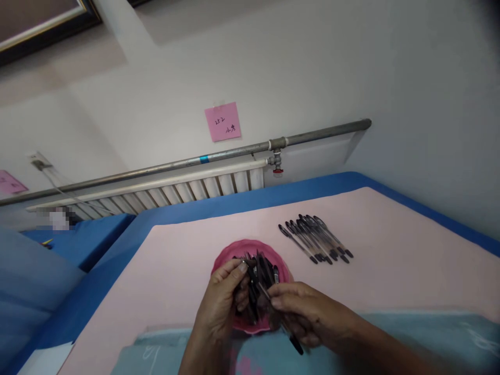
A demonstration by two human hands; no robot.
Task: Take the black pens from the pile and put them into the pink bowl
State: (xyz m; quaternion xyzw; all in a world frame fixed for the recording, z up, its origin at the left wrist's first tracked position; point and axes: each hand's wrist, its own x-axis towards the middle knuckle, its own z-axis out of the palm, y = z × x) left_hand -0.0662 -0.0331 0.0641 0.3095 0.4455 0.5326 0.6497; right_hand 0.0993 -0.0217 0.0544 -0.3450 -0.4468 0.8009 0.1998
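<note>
My right hand (302, 310) grips a clear-barrelled pen (266, 294) with a black end that slants down past the fingers. My left hand (228, 286) is closed, its thumb and fingertips pinching a small dark piece that looks like a pen cap (250, 269), close to the upper end of that pen. Below both hands sits a pink scalloped bowl (273, 250) with several dark pen pieces in it. The hands cover part of these, so the kinds are hard to tell apart. To the right, a bunch of black-capped clear pens (312, 237) lies side by side.
A pale pink sheet (187, 250) covers the blue table (328, 183). Light-blue cloth (410, 333) lies at the near edge. Behind stand a white radiator (203, 188), a metal pipe (234, 152) and a wall with a pink note (223, 122). White paper (45, 361) is at lower left.
</note>
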